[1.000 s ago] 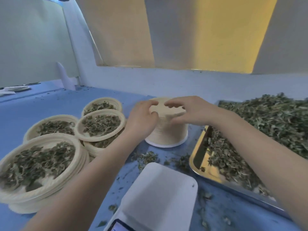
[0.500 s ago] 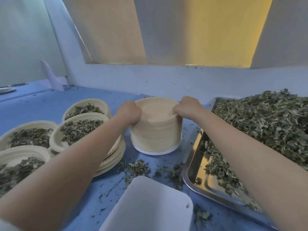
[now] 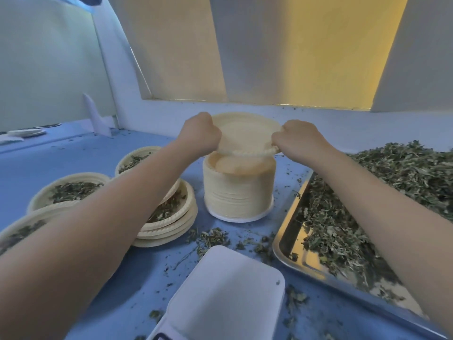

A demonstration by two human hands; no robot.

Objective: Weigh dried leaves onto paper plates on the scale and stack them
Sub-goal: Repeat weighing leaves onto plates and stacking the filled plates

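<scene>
Scale (image 3: 228, 290) nearest the camera, white platform bare, nothing on it yet. Loose leaf crumbs (image 3: 208, 238) scattered on the blue table (image 3: 103, 303) just past it. Right side: metal tray (image 3: 289, 244) heaped with dried leaves (image 3: 392, 182). Left side: filled plates (image 3: 169, 212) in low stacks, each with a portion of leaves, partly hidden under the left forearm.

Further back, centre: tall stack of empty plates (image 3: 237, 192).

Change: half a second ago both hands were pressed down on the stack's top rim; a second ago they were only reaching over it. Now one top plate (image 3: 245, 133) is lifted clear, tilted, hanging above the stack with a visible gap below it. Could be more than one plate stuck together, cannot tell.

Left hand (image 3: 199, 134) is curled tight round the plate's left rim; right hand (image 3: 297, 137) pinches the right rim, fingers folded over the edge. Both clamped on the same plate.

Meaning: fresh plate is separated, so a new weighing round is starting. Likely next job is bringing it near and setting it on the bare scale, then adding leaves from the tray.
</scene>
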